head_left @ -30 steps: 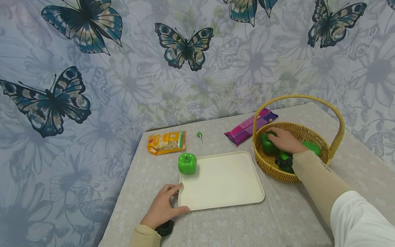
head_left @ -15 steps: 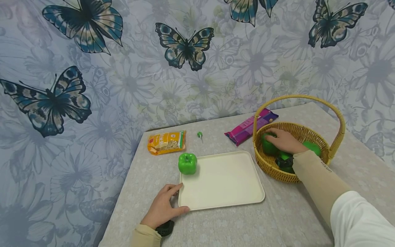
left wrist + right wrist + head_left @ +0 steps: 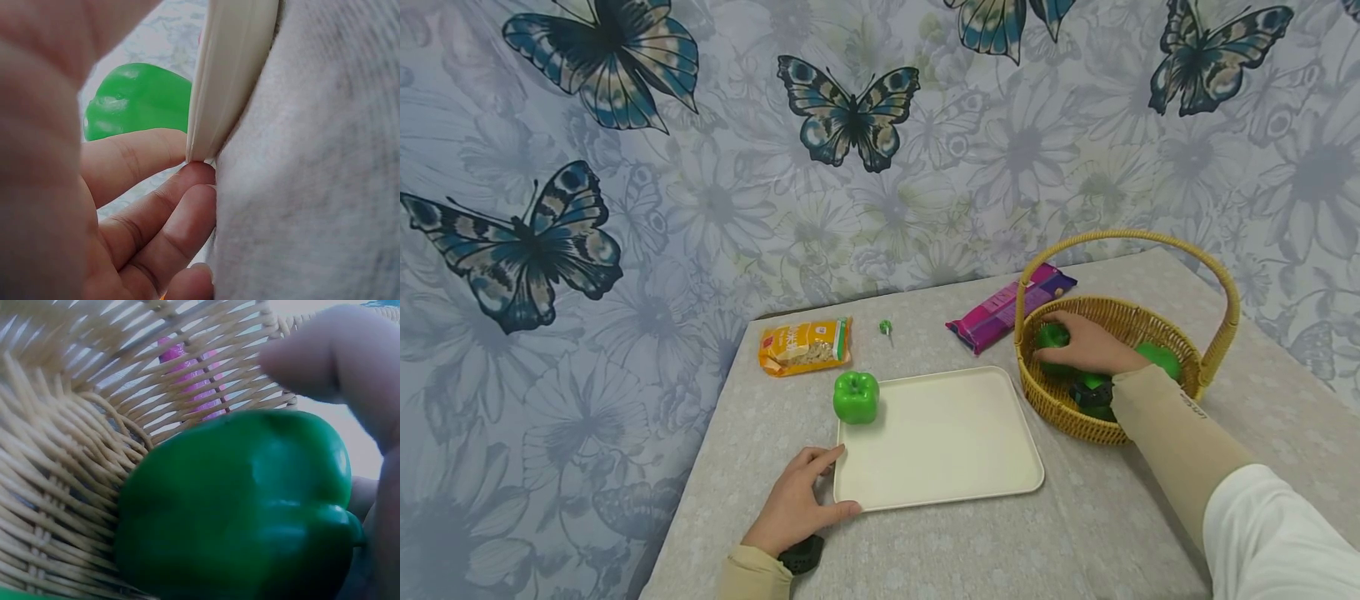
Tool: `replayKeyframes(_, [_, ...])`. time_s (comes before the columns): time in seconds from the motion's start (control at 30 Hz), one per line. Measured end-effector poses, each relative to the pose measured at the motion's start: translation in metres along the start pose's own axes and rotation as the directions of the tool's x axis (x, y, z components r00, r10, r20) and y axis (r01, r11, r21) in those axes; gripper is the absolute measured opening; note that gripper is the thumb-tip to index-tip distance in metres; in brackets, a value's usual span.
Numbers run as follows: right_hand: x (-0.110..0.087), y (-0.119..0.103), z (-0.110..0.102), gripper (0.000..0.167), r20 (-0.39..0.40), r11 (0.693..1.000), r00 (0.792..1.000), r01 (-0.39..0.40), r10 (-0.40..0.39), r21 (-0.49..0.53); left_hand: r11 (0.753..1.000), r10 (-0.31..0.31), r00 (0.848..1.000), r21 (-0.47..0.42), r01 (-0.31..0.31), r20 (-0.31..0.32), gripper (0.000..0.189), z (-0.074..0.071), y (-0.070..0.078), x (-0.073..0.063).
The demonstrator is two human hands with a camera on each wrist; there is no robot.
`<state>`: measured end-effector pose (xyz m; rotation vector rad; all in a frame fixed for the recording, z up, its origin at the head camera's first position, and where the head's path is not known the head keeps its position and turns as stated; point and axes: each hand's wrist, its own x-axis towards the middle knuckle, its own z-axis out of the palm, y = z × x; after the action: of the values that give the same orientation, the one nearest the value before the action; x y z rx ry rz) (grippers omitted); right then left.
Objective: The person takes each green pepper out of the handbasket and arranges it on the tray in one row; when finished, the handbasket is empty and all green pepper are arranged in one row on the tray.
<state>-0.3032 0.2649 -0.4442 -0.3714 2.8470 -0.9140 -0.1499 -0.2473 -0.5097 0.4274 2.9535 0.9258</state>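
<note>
My left hand (image 3: 793, 504) rests at the left end of a cream tray (image 3: 940, 442), thumb by the near corner. In the left wrist view, straight fingers (image 3: 147, 156) touch the tray's rim (image 3: 215, 100). A green bell pepper (image 3: 855, 398) stands at the tray's far left corner. My right hand (image 3: 1093, 343) reaches into a wicker basket (image 3: 1067, 421), spread about a darker green bell pepper (image 3: 1052, 335). In the right wrist view, this bell pepper (image 3: 244, 500) lies against the woven wall, its stem toward the palm. The thumb (image 3: 312, 356) stands apart above it.
More green peppers (image 3: 1159, 358) lie in the basket, partly hidden by the right arm. A tall handle (image 3: 1123, 236) arches over it. Behind the tray lie an orange packet (image 3: 805, 346), a small green lollipop (image 3: 885, 327) and a pink and purple packet (image 3: 1007, 308). A butterfly-patterned wall (image 3: 722, 200) backs the table.
My right thumb has moved toward the near side of the darker bell pepper, and the hand has spread wider around it. My left hand and the tray have stayed still.
</note>
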Motion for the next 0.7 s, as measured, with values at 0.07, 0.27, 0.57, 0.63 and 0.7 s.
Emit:
replayKeyframes(0.07, [0.0004,0.0006,0.0002,0.094,0.004,1.0,1.0,0.02,-0.02,0.007,1.0,-0.002,1.0,0.001,0.002,0.0,0.1,0.0,-0.0002,-0.0001])
replayKeyframes(0.27, [0.0007,-0.0013,-0.0013,0.084,0.013,0.997,0.998,0.059,-0.06,0.054,1.0,-0.006,1.0,-0.014,0.006,0.002,0.1,-0.0004,0.0009,-0.0003])
replayKeyframes(0.57, [0.0024,-0.0006,0.0,0.09,-0.01,1.0,1.0,-0.003,0.003,0.031,1.0,-0.01,1.0,-0.013,0.01,0.006,0.1,-0.0007,0.0019,-0.0003])
replayKeyframes(0.63, [0.0012,-0.0026,-0.0004,0.096,-0.005,1.0,1.0,-0.009,0.009,0.021,1.0,-0.004,1.0,-0.01,0.004,0.003,0.099,-0.0005,0.0016,-0.0004])
replayKeyframes(0.7, [0.0006,-0.0029,-0.0005,0.101,-0.003,1.0,1.0,-0.008,0.008,0.007,1.0,0.004,1.0,-0.007,-0.004,-0.003,0.098,-0.0002,0.0014,-0.0005])
